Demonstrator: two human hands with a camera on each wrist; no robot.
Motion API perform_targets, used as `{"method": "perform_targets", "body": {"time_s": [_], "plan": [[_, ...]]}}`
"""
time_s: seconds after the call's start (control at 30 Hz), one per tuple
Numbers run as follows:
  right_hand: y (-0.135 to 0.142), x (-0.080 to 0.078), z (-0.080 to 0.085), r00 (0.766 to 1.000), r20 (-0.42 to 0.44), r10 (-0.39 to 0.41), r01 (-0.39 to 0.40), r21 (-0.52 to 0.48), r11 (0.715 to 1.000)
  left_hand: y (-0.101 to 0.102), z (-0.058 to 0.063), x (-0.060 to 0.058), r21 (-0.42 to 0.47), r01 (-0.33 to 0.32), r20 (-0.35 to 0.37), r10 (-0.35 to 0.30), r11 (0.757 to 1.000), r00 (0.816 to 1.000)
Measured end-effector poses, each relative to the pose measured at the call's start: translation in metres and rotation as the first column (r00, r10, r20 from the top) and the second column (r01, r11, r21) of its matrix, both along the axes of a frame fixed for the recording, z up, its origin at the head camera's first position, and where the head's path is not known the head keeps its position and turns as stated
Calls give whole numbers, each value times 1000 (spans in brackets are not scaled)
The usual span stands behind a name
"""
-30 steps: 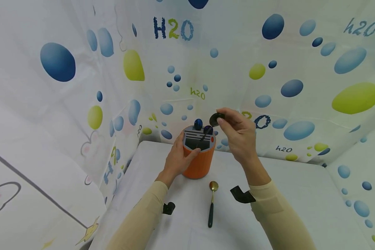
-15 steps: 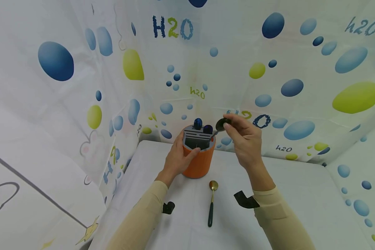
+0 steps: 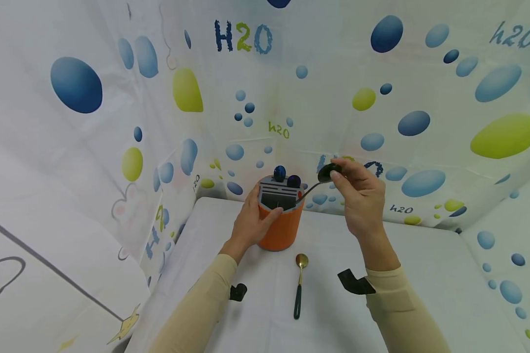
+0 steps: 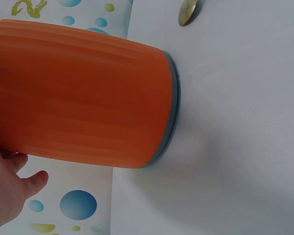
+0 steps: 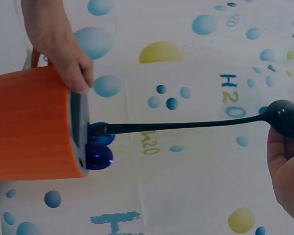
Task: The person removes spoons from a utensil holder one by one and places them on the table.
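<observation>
My left hand (image 3: 250, 220) grips an upright orange ribbed container (image 3: 282, 230) on the table, thumb on its front rim. The container's slanted grey top has slots and a dark opening (image 3: 277, 201). At the right, my right hand (image 3: 363, 201) pinches a dark spoon (image 3: 326, 173) by its bowl. The spoon's thin handle slants down to the right side of the container's top. In the right wrist view, the spoon (image 5: 186, 126) lies across the picture, its handle end overlapping a shiny blue ball (image 5: 102, 134) on the container. The left wrist view shows mostly the container's side (image 4: 83, 98).
A second spoon (image 3: 299, 287), with a gold bowl and dark green handle, lies on the white table (image 3: 327, 323) in front of the container. Two shiny balls, one blue (image 3: 279, 173) and one purple (image 3: 294, 181), top the container's back. Printed sheeting stands behind and at the sides.
My right hand has moved to the right with the spoon. Its handle end has shifted from over the middle of the container's top to the right edge. My left hand stays on the container.
</observation>
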State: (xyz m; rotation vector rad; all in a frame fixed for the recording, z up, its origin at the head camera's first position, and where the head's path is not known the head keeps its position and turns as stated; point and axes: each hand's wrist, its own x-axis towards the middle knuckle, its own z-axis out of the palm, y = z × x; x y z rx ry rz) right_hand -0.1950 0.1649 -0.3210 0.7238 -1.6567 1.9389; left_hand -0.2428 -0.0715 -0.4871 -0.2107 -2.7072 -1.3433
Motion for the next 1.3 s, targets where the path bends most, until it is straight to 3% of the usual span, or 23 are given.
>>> {"method": "perform_targets", "body": {"time_s": [0.17,0.33,0.63,1.1,1.3], "plan": [[5,4,7,999,-8,32,-32,-33,999,0,0,0,6,-2,-4,2,1000,1000],[11,5,-5,994,105,21,-21,2,1000,0,0,0,8,-1,-1,1,1000,1000],[20,-5,-38,953,300,34,-31,-16,999,-1,0,1,4,-2,-10,2,1000,1000],[29,-10,-53,908,418,-16,-17,77,997,-1,0,2,2,-16,10,16,1000,1000],[35,-13,-65,862,507,-19,-31,90,995,-1,0,2,5,-9,7,9,1000,1000]]}}
